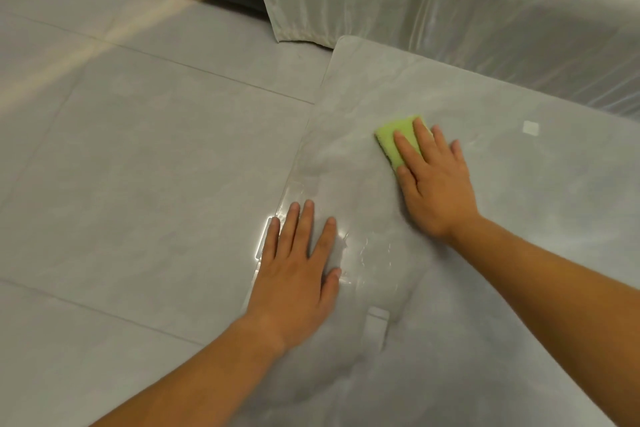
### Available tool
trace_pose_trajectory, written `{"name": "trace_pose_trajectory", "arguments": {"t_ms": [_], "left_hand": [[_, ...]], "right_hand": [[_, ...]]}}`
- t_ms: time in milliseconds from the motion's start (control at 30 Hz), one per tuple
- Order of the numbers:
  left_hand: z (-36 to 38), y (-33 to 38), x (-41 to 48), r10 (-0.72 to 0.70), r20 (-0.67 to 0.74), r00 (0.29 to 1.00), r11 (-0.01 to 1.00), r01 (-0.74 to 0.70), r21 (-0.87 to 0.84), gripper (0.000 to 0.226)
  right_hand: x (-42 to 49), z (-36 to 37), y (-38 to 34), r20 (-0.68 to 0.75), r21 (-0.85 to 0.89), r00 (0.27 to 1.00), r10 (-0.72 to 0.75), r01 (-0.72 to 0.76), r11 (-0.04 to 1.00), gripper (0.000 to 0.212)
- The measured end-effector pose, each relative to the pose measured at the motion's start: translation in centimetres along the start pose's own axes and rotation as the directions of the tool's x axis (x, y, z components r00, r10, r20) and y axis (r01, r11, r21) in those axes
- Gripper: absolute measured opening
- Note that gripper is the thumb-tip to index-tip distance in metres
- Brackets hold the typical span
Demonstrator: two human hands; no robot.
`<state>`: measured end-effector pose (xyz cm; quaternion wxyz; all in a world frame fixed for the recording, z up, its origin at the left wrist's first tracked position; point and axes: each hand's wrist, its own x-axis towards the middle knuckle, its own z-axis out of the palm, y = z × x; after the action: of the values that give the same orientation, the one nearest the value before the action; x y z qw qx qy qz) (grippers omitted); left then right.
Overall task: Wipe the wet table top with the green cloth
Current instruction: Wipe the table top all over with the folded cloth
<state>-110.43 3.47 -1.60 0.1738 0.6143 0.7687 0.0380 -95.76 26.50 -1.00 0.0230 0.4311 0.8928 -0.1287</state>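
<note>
**Green cloth under a flat right hand, glossy see-through worktop**

Going left to right, with the green cloth as my reference for everything.

Way off to the left of the cloth it's just grey floor tiles (138, 149). The worktop (519, 253) is glossy and looks see-through, so its left edge is a bit hard to pick out against them.

The left hand (298, 274) is down-left of the cloth and well apart from it. It lies palm-down on the worktop right by that left edge, fingers straight and a little spread, holding nothing.

Just right of that hand, still below-left of the cloth, there's a shiny wet patch (360, 250) with streaks and glare.

The green cloth (394, 135) lies flat on the worktop towards the far side. Its far-left corner pokes out, the rest is covered.

The right hand (436, 187) sits on top of the cloth from the near-right side. Its fingers are straight and pressing down on it, not curled round it, and the thumb lies along the cloth's near edge.

Right of the cloth there's a small white square (530, 127) on the worktop; can't tell what it is.

Beyond the cloth, past the far edge, hangs a pale draped sheet (450, 10).
</note>
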Motion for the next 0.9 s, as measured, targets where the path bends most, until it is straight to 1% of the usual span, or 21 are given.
{"name": "trace_pose_trajectory", "arguments": {"t_ms": [33,67,100,167,200,233,267,333,367,400,433,467,500,567,600,667,700,733,800,867,900], "left_hand": [[0.0,-0.1,0.0,0.002,-0.001,1.0,1.0,-0.002,-0.003,0.067],[0.0,-0.1,0.0,0.002,-0.003,1.0,1.0,-0.002,-0.009,0.067],[0.0,-0.1,0.0,0.002,-0.005,1.0,1.0,-0.002,-0.017,0.067],[0.0,0.0,0.1,0.005,-0.012,1.0,1.0,-0.005,-0.024,0.067],[0.0,0.0,0.1,0.005,-0.014,1.0,1.0,-0.005,-0.017,0.067],[0.1,0.1,0.1,0.005,-0.015,1.0,1.0,-0.005,-0.006,0.067],[0.1,0.1,0.1,0.003,-0.014,1.0,1.0,-0.003,0.005,0.068],[0.2,0.2,0.1,-0.001,-0.006,1.0,1.0,0.001,0.017,0.068],[0.3,0.2,0.0,-0.003,-0.004,1.0,1.0,0.003,0.014,0.069],[0.2,0.1,0.0,0.0,-0.004,1.0,1.0,0.0,0.002,0.069],[0.1,0.1,0.0,0.007,-0.002,1.0,1.0,-0.007,-0.02,0.068],[0.0,0.0,-0.1,0.017,-0.001,1.0,0.998,-0.017,-0.052,0.068],[-0.2,-0.2,-0.3,0.027,-0.003,1.0,0.996,-0.027,-0.089,0.067],[-0.4,-0.4,-1.2,0.033,-0.014,0.999,0.991,-0.034,-0.13,0.065],[-0.3,-0.5,-2.0,0.023,-0.023,0.999,0.992,-0.026,-0.125,0.063],[0.1,-0.4,-3.7,-0.007,-0.029,1.0,0.996,0.005,-0.091,0.061],[0.4,-0.2,-4.6,-0.018,-0.025,1.0,0.997,0.016,-0.08,0.06],[0.7,-0.2,-5.4,-0.025,-0.022,0.999,0.997,0.023,-0.076,0.06],[1.1,0.1,-6.3,-0.033,-0.026,0.999,0.996,0.03,-0.079,0.061],[1.5,0.0,-7.0,-0.036,-0.034,0.999,0.997,0.033,-0.076,0.062],[1.6,-0.1,-7.3,-0.031,-0.032,0.999,0.997,0.029,-0.074,0.062]], "right_hand": [[-1.7,0.6,-0.8,-0.023,-0.008,1.0,-0.01,0.01,1.0,0.052],[-3.8,1.2,-1.7,-0.031,-0.019,0.997,-0.072,0.072,0.997,0.053],[-6.1,1.9,-2.3,-0.023,-0.027,0.986,-0.167,0.167,0.986,0.054],[-9.6,2.6,-2.1,0.043,-0.042,0.93,-0.364,0.366,0.93,0.052],[-9.8,2.4,-1.4,0.071,-0.04,0.904,-0.422,0.425,0.904,0.052],[-9.2,2.1,-0.7,0.068,-0.043,0.903,-0.425,0.428,0.903,0.051],[-8.2,1.8,-0.3,0.048,-0.039,0.931,-0.361,0.363,0.931,0.051],[-6.0,1.3,-0.1,-0.008,-0.004,0.993,-0.121,0.121,0.993,0.051],[-5.3,1.2,-0.3,-0.028,0.024,0.999,-0.015,0.016,1.0,0.051],[-5.1,1.4,-0.8,-0.046,0.035,0.998,0.045,-0.044,0.998,0.052],[-5.6,1.6,-1.3,-0.062,0.034,0.996,0.064,-0.062,0.997,0.053],[-6.5,2.0,-1.9,-0.072,0.029,0.996,0.045,-0.043,0.999,0.054],[-7.8,2.5,-2.5,-0.071,0.021,0.997,-0.014,0.016,1.0,0.054],[-10.8,3.5,-3.6,-0.037,-0.012,0.979,-0.2,0.2,0.98,0.053],[-11.8,3.8,-3.8,-0.01,-0.025,0.959,-0.283,0.282,0.959,0.053],[-10.6,3.5,-4.0,0.035,-0.028,0.926,-0.377,0.378,0.926,0.052],[-8.8,3.1,-4.3,0.036,-0.038,0.921,-0.389,0.39,0.92,0.052],[-6.5,2.9,-5.1,0.019,-0.047,0.929,-0.37,0.37,0.928,0.052],[-1.6,2.4,-7.1,-0.02,-0.025,0.97,-0.241,0.241,0.97,0.052],[0.3,2.7,-9.6,-0.026,0.009,0.989,-0.146,0.146,0.989,0.052],[-0.5,3.3,-10.4,-0.031,-0.004,0.984,-0.176,0.176,0.984,0.053]]}}
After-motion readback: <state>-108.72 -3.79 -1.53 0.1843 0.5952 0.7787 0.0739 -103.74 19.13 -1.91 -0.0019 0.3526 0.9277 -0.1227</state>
